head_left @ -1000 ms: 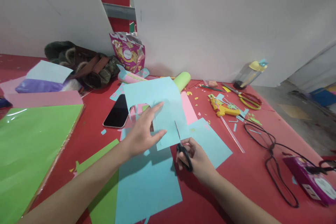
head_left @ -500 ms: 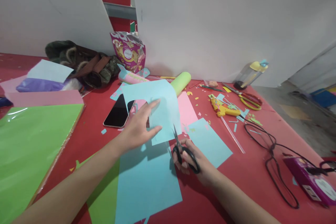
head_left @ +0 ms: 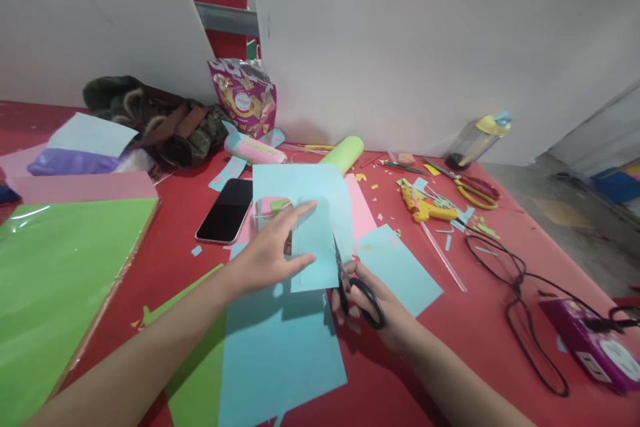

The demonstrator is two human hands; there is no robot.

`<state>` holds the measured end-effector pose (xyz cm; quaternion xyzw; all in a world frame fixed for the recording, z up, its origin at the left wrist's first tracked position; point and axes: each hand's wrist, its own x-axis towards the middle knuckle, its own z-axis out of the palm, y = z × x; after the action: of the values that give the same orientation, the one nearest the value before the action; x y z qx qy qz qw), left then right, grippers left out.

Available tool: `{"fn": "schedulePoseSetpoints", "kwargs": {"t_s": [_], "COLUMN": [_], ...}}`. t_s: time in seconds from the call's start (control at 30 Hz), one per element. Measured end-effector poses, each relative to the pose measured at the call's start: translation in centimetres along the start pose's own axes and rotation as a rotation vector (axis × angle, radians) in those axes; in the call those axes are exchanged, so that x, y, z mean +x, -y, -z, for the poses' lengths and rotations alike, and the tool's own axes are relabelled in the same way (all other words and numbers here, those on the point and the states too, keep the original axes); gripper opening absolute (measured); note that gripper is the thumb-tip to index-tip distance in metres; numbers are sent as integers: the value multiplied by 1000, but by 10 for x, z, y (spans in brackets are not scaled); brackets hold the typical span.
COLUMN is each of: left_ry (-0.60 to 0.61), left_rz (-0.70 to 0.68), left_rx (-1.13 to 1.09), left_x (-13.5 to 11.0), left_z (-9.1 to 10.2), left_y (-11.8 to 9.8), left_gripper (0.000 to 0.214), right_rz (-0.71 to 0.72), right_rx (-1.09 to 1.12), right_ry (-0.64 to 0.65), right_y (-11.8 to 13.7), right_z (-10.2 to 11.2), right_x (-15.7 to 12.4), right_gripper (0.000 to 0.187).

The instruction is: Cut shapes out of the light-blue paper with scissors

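Note:
My left hand [head_left: 270, 250] holds a light blue sheet of paper [head_left: 313, 213] just above the red table [head_left: 480, 327], thumb under its edge and fingers spread over it. My right hand [head_left: 373, 303] grips black-handled scissors [head_left: 353, 280], whose blades meet the sheet's right edge. A larger light blue sheet [head_left: 280, 347] lies flat beneath both hands. Another blue piece [head_left: 400, 267] rests to the right of the scissors.
A phone [head_left: 226, 210] lies left of the held sheet. A yellow glue gun [head_left: 425, 205], red-and-yellow scissors [head_left: 473, 188], a bottle [head_left: 473, 140] and black cables [head_left: 520, 293] sit to the right. Green sheets [head_left: 55, 280] cover the left. White boards [head_left: 425, 47] stand behind.
The held blue sheet has turned and shifted in my left hand. My right hand with the scissors moved slightly right, and the blades now sit along the sheet's right edge.

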<state>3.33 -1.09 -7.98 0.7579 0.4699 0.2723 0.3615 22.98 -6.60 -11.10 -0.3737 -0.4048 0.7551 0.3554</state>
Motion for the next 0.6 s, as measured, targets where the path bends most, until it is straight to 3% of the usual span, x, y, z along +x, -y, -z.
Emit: {"fn": "schedulePoseSetpoints", "kwargs": {"t_s": [0.23,0.6], "left_ry": [40,-13], "left_rz": [-22,-64], "left_rx": [-72,29], "left_x": [-2,-5], "left_z": [-6,-13], "left_y": [2,-1], "left_gripper": [65,61], "right_rz": [38,85], "right_rx": [-32,-159], "right_ry": [-45,-120], "right_y": [-1,2], "right_z": [0,-3], "right_x": [-1,-2], "right_gripper": [38,36]}}
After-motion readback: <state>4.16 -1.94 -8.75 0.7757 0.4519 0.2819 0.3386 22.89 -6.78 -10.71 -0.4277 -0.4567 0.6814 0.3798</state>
